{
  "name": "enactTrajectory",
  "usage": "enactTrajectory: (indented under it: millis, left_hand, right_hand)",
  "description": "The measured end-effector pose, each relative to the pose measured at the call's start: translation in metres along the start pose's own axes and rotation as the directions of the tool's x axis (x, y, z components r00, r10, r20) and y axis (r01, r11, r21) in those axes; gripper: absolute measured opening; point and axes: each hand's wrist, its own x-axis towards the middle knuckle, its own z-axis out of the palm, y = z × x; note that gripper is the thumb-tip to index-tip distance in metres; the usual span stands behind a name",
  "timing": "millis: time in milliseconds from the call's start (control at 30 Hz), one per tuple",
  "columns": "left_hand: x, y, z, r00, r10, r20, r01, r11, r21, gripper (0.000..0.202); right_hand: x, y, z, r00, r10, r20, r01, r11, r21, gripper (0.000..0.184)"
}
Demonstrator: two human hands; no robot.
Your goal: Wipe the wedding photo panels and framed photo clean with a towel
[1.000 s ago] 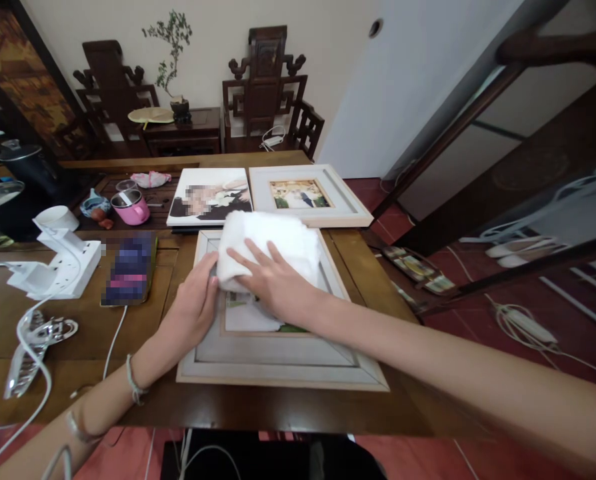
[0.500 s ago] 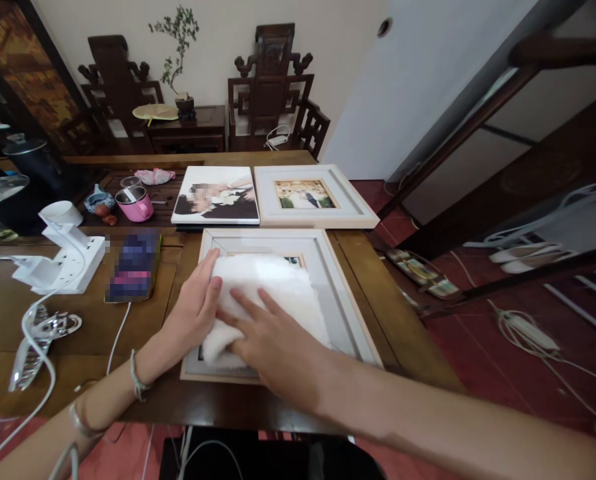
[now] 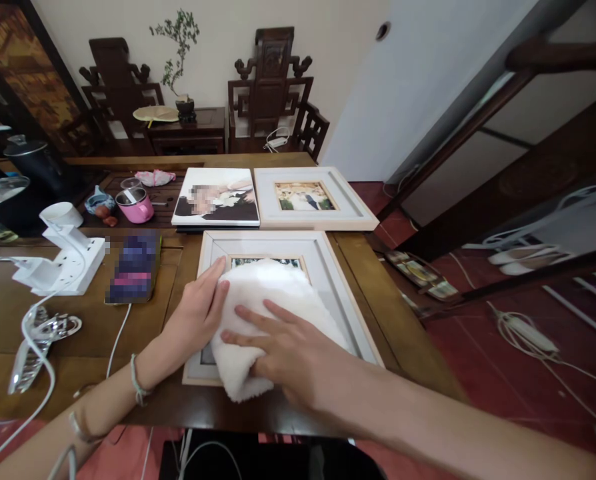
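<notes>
A white fluffy cloth (image 3: 273, 293) lies bunched over the middle of a picture frame (image 3: 341, 280) with a pale wood border and a light mat. My right hand (image 3: 283, 347) presses down on the cloth with fingers spread, its thumb side at a fold near the frame's front edge. On the frame's left side rests my left hand (image 3: 201, 307), fingers stretched out, touching the border and close to the cloth's edge. The cloth hides most of the framed picture; only its top strip and a dark lower left corner show.
Behind the frame are a photo panel (image 3: 215, 197) and a second framed photo (image 3: 318, 190). On the table's left stand a power strip (image 3: 73, 260), a phone (image 3: 134, 267) on a cable, a silver hair claw (image 3: 41, 340) and a pink mug (image 3: 137, 205).
My right hand has moved the cloth towards me and slightly right, uncovering the picture's upper edge. The cloth's near corner now hangs over the frame's front border. My left hand has shifted slightly.
</notes>
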Motion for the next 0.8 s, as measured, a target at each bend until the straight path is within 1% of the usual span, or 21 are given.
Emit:
enactTrajectory:
  millis: [67,133,200,267,333,367,433,467,500,533,600,633,700,800]
  left_hand:
    - [-0.001,0.0,0.001,1.0,-0.021,0.015,0.021,1.0,0.005,0.049]
    - [-0.001,0.0,0.001,1.0,-0.03,0.006,0.03,0.999,0.02,0.052]
    - [0.0,-0.001,0.001,1.0,-0.015,-0.009,0.016,0.999,0.037,0.053]
    - [0.0,-0.003,0.002,1.0,0.025,-0.007,-0.025,0.999,0.042,0.051]
    - [0.0,-0.004,0.003,0.998,0.06,0.014,-0.061,0.997,0.043,0.046]
    - [-0.001,-0.005,0.003,0.997,0.074,0.023,-0.075,0.996,0.045,0.044]
    - [-0.002,-0.005,0.003,0.995,0.093,0.034,-0.095,0.994,0.063,0.04]
    - [-0.003,-0.005,0.003,0.994,0.101,0.038,-0.104,0.991,0.081,0.038]
    - [-0.003,-0.005,0.003,0.993,0.108,0.046,-0.112,0.988,0.102,0.037]
    - [-0.004,-0.005,0.002,0.992,0.108,0.063,-0.115,0.986,0.124,0.035]
    - [-0.004,-0.003,0.0,0.99,0.086,0.113,-0.103,0.982,0.156,0.032]
    - [-0.004,-0.002,-0.001,0.989,0.072,0.131,-0.094,0.982,0.165,0.031]
    - [-0.003,0.0,-0.003,0.987,0.063,0.145,-0.087,0.982,0.167,0.033]
    - [-0.003,0.0,-0.003,0.985,0.079,0.152,-0.103,0.982,0.156,0.042]
  right_hand:
    - [0.004,0.007,0.001,0.998,-0.007,-0.061,0.005,0.999,-0.037,0.026]
    - [0.011,0.016,0.001,0.994,0.002,-0.107,-0.011,0.996,-0.091,0.026]
    - [0.017,0.027,-0.003,0.991,0.049,-0.128,-0.066,0.989,-0.131,0.031]
    - [0.022,0.04,-0.014,0.981,0.125,-0.149,-0.148,0.976,-0.157,0.041]
    - [0.027,0.053,-0.03,0.954,0.206,-0.216,-0.244,0.956,-0.165,0.057]
    - [0.031,0.058,-0.038,0.93,0.246,-0.272,-0.294,0.944,-0.152,0.064]
    - [0.041,0.065,-0.052,0.877,0.29,-0.383,-0.347,0.934,-0.088,0.069]
    - [0.047,0.066,-0.057,0.869,0.285,-0.405,-0.334,0.941,-0.053,0.068]
    - [0.054,0.067,-0.06,0.883,0.259,-0.391,-0.293,0.956,-0.028,0.067]
    - [0.06,0.067,-0.06,0.912,0.215,-0.349,-0.236,0.972,-0.016,0.066]
    - [0.071,0.066,-0.057,0.964,0.123,-0.234,-0.129,0.992,-0.013,0.066]
    - [0.074,0.067,-0.054,0.976,0.099,-0.192,-0.105,0.994,-0.018,0.067]
    - [0.075,0.068,-0.049,0.98,0.103,-0.17,-0.112,0.993,-0.039,0.065]
    - [0.067,0.075,-0.046,0.972,0.15,-0.184,-0.167,0.983,-0.082,0.061]
